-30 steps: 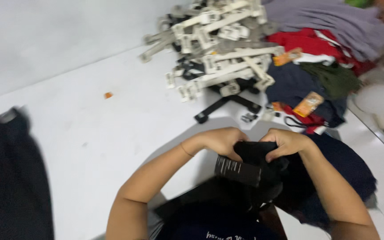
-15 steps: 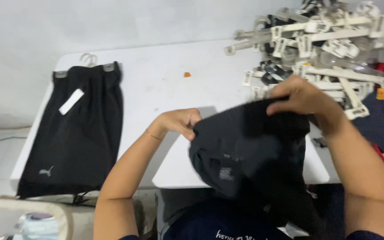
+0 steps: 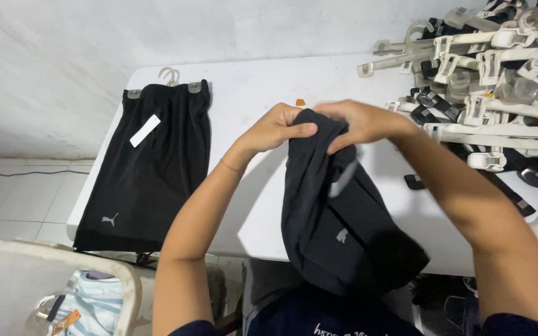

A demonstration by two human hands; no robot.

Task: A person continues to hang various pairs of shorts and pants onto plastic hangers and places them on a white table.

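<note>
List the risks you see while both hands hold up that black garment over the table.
1. The black fabric garment is pinched only at its top edge by the left hand and right hand; it may slip and drop.
2. Its hanging hem could snag the pile of white plastic clip hangers close by on the right.
</note>
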